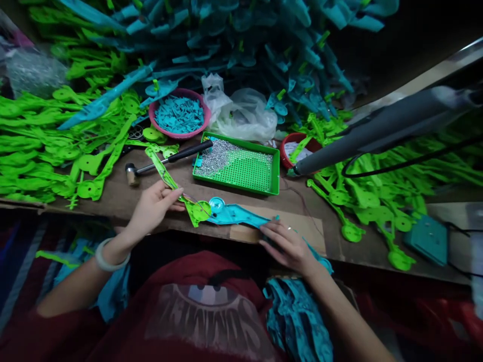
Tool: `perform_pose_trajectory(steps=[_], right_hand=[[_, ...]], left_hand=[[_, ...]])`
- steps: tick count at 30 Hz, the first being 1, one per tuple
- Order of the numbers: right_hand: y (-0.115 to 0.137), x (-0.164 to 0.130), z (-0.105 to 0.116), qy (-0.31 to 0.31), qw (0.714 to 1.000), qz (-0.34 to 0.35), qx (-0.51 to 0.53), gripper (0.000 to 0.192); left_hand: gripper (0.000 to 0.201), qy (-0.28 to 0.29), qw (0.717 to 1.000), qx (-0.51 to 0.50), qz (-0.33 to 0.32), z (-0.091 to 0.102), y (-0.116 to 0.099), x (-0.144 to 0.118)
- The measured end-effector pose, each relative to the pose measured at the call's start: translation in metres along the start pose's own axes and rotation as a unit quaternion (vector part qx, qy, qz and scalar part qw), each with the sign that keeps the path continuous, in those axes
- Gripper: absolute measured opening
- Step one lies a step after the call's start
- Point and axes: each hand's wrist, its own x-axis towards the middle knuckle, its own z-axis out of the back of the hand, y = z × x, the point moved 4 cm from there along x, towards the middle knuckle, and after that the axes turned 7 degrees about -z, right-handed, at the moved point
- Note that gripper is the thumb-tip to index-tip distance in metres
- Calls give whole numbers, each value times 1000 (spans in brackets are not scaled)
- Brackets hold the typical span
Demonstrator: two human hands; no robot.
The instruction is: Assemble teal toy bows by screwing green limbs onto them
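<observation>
My left hand (154, 205) is closed round a long lime-green plastic part (196, 210), which is held at a slant above the table edge. Its wide lower end meets a blue plastic part (237, 215); whether the two are joined I cannot tell. The blue part has a round ring at its left end and lies over a piece of cardboard (302, 226). At its right end, my right hand (285, 244) grips it with bent fingers. A thin dark wire runs near the left fingers and the green part.
Beyond the hands lie a hammer (169, 158), a green perforated tray (260, 188) of small metal pieces and a pink bowl (180, 133) of blue pieces. Green parts (33, 151) are heaped at left and right, blue ones (234, 45) behind. A grey powered screwdriver-like tool (377, 128) slants in from the right.
</observation>
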Motion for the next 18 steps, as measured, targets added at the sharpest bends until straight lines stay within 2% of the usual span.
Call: perform_pose_trajectory(steps=[2,4,6,9,11,13,15,18], right_hand=[[-1,-9,6,-4,993,21,-114,59],[-5,-18,14,0,980,-30,-199,72],[-11,-27,21,19,969,-116,-216,79],[-17,-36,24,34,968,-188,-163,70],[-19,-32,19,39,975,-175,-130,64],[-21,-22,13,48,983,-132,-114,61],[-25,-10,9,61,987,-94,-113,57],[-32,5,11,83,987,-74,-116,51]], left_hand=[[49,42,999,-4,14,-15,-1,3],[46,73,997,7,31,-21,-3,2],[44,72,996,19,45,-17,-5,-1],[43,37,997,17,67,-6,-7,-6],[44,14,996,-3,84,-2,-8,-9],[47,-21,995,-29,90,3,-11,-11],[49,-75,993,-42,75,11,-16,-13],[49,-149,988,-24,35,22,-28,-21]])
